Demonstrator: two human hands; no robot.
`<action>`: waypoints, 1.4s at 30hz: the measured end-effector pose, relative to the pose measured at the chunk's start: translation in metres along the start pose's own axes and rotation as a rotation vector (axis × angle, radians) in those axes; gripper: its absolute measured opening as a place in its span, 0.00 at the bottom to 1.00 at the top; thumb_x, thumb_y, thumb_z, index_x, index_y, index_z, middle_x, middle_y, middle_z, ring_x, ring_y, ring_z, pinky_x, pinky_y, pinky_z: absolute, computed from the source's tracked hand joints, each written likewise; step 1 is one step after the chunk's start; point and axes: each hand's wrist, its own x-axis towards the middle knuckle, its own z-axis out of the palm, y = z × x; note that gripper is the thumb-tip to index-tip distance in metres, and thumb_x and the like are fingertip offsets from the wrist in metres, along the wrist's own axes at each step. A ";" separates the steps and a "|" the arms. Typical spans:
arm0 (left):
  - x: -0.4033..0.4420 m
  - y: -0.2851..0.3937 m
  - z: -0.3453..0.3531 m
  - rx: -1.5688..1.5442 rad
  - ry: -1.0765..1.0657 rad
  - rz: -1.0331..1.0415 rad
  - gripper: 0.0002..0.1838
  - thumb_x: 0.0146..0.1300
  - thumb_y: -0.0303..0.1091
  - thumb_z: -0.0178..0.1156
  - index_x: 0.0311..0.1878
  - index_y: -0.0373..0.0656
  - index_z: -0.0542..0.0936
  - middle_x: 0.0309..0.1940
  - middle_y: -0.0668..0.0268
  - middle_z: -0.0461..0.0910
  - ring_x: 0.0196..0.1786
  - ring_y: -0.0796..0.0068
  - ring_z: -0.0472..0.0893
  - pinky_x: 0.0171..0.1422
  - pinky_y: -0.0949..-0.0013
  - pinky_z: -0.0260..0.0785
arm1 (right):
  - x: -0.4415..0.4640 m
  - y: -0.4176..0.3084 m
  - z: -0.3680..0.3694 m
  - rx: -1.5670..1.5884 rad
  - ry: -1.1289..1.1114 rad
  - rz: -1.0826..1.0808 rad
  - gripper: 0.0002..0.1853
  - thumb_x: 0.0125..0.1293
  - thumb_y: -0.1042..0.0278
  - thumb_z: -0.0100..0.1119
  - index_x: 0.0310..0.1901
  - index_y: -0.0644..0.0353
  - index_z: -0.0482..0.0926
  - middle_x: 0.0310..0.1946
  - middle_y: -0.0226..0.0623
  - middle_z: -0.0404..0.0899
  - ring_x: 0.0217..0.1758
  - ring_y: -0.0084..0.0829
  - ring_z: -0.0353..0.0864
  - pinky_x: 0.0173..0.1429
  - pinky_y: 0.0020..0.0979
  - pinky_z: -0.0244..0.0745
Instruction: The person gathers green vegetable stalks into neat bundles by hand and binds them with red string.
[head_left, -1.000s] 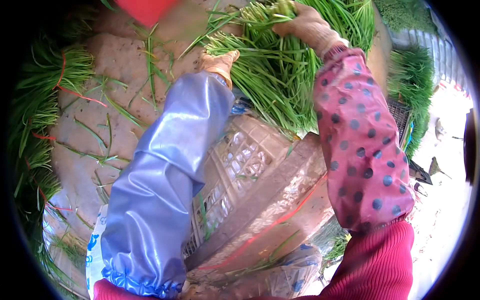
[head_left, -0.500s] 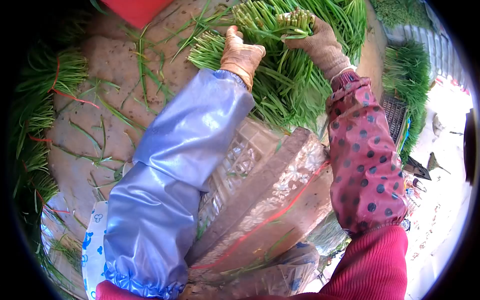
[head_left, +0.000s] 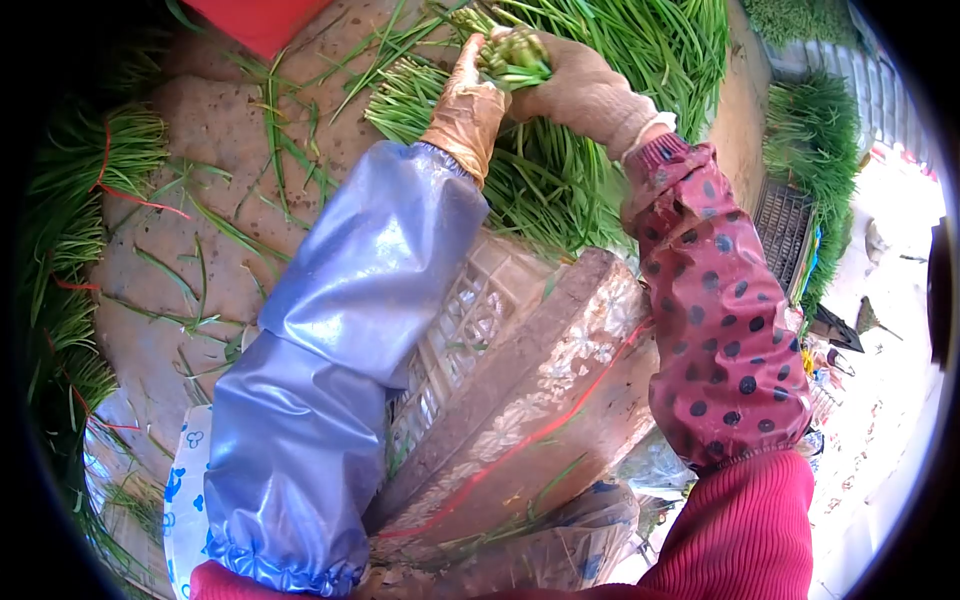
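two gloved hands come together at a bunch of green stalks!
the right hand (head_left: 580,92) is wrapped round the bunch (head_left: 515,58), and here's the left hand (head_left: 468,115), thumb up against it; can't tell how tightly its fingers curl. a big pile of leaves (head_left: 640,50) crowds beyond and beneath the right hand, more stalks (head_left: 400,98) sit just left of the left hand, loose leaves (head_left: 272,130) litter the table (head_left: 225,120) farther left, and nearer the body, below both hands, a pale crate (head_left: 480,310) and a ledge (head_left: 540,360) stand in the way.
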 end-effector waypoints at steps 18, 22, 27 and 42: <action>-0.028 0.039 -0.013 0.431 -0.030 0.466 0.26 0.70 0.30 0.52 0.66 0.27 0.59 0.50 0.45 0.76 0.48 0.58 0.81 0.54 0.60 0.78 | -0.010 0.026 0.017 0.529 0.411 -0.089 0.16 0.49 0.75 0.74 0.41 0.58 0.81 0.37 0.27 0.84 0.41 0.21 0.80 0.52 0.25 0.76; -0.006 0.031 -0.009 0.408 -0.623 0.499 0.40 0.52 0.10 0.36 0.73 0.43 0.62 0.62 0.55 0.72 0.67 0.60 0.71 0.72 0.62 0.62 | -0.020 0.016 0.013 0.514 0.407 0.008 0.21 0.47 0.73 0.75 0.45 0.59 0.81 0.36 0.28 0.84 0.40 0.21 0.80 0.51 0.26 0.76; 0.038 -0.002 -0.016 0.927 -0.539 0.908 0.29 0.59 0.14 0.48 0.67 0.33 0.65 0.54 0.54 0.76 0.57 0.67 0.78 0.64 0.69 0.68 | -0.016 0.020 0.016 0.262 0.335 -0.092 0.26 0.45 0.63 0.76 0.49 0.57 0.80 0.36 0.32 0.84 0.38 0.24 0.81 0.48 0.27 0.76; 0.072 -0.039 -0.076 2.356 -0.512 0.388 0.30 0.73 0.42 0.39 0.77 0.63 0.48 0.79 0.71 0.39 0.80 0.65 0.40 0.78 0.37 0.28 | -0.085 -0.006 -0.084 0.607 0.272 -0.345 0.11 0.58 0.71 0.60 0.42 0.66 0.78 0.39 0.42 0.82 0.42 0.32 0.81 0.50 0.30 0.76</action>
